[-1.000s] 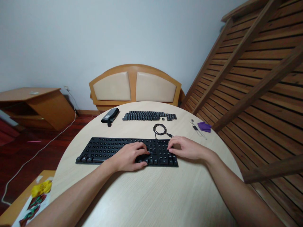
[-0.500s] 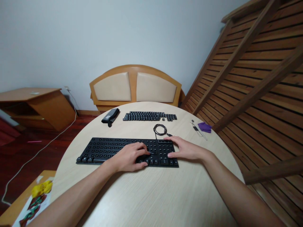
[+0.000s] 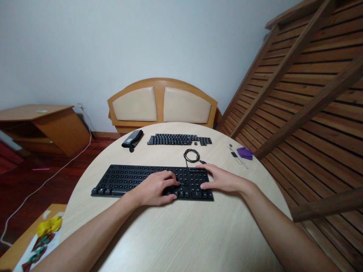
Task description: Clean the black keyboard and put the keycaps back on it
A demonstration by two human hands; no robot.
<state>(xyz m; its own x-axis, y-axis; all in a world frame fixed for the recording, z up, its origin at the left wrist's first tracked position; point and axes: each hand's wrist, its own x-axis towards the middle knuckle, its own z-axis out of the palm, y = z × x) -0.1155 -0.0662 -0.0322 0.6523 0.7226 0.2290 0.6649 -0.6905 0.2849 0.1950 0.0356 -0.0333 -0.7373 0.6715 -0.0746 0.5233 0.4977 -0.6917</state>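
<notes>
A black keyboard [image 3: 127, 177] lies on the round table, with most of its key positions bare of caps. Keycaps sit along its front row, at the left corner and toward the right. My left hand [image 3: 157, 187] rests over its right-middle part, index fingertip on the keys and thumb apart at the front edge. Whether something small is under that fingertip is hidden. At the right end, my right hand [image 3: 219, 178] lies with fingers stretched to the back corner and thumb on the number pad, touching the keyboard. Removed keycaps [image 3: 171, 139] stand in rows behind.
Behind the keyboard lies a coiled cable [image 3: 191, 155]. A black folded pouch [image 3: 132, 139] is at the table's far left. A purple cloth [image 3: 245, 153] and a thin wire tool [image 3: 238, 156] lie at the right. A wooden slatted panel [image 3: 306, 98] leans beyond the table's right edge.
</notes>
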